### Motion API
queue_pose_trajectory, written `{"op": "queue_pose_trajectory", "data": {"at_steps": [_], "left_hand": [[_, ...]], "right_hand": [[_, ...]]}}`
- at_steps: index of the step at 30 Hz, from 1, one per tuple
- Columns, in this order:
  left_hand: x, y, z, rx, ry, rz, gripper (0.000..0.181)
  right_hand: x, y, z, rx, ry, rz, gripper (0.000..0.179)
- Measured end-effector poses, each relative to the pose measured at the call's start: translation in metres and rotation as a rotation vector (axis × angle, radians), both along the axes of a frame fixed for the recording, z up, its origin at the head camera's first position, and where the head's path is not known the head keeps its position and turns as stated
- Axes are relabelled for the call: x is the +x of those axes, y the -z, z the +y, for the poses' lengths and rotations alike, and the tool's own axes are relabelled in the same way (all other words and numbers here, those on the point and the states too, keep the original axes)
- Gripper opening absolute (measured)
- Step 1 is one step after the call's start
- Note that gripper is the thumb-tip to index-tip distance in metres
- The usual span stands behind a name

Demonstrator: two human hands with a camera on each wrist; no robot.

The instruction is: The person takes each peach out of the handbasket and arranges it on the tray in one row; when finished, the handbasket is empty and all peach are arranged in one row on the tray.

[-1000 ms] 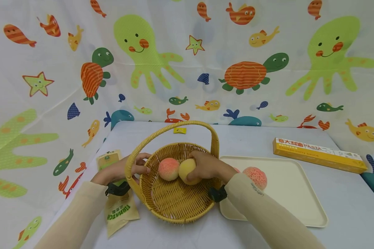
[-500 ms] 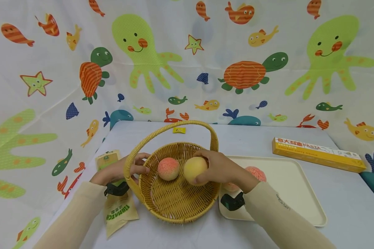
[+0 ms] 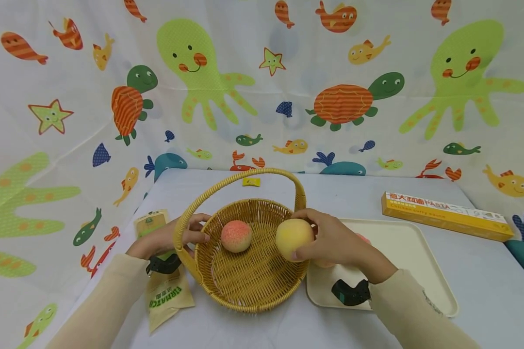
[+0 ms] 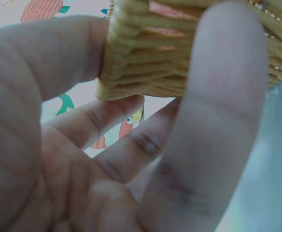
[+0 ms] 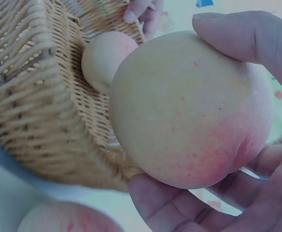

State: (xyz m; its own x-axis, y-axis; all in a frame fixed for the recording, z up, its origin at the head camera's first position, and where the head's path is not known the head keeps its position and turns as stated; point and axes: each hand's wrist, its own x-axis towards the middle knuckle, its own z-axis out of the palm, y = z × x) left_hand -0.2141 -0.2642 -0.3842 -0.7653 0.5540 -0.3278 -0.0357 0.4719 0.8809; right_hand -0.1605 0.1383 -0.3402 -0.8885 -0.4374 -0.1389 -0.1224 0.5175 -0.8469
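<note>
My right hand holds a yellow peach over the right rim of a round wicker basket. In the right wrist view the peach shows a pink blush, with the thumb on one side and the fingers curled beneath. Another peach, pink and cream, lies inside the basket. My left hand grips the basket's left rim below the tall arched handle. In the left wrist view its thumb and fingers stand on both sides of the woven wall.
A cream tray stands right of the basket, holding peaches partly hidden by my right arm. Behind it lies a yellow pasta box. A tan paper packet lies under my left forearm, and a small yellow packet behind the basket.
My right hand has lifted the yellow peach from the basket's middle and carried it right to the rim. My left hand has stayed at the left rim.
</note>
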Motion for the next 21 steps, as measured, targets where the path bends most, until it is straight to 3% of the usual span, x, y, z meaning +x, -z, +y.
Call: {"op": "queue_pose_trajectory", "data": {"at_steps": [21], "left_hand": [[0.000,0.000,0.001,0.015,-0.007,-0.019,0.062]], "right_hand": [[0.017,-0.003,0.075,-0.008,0.152,0.014,0.072]]}}
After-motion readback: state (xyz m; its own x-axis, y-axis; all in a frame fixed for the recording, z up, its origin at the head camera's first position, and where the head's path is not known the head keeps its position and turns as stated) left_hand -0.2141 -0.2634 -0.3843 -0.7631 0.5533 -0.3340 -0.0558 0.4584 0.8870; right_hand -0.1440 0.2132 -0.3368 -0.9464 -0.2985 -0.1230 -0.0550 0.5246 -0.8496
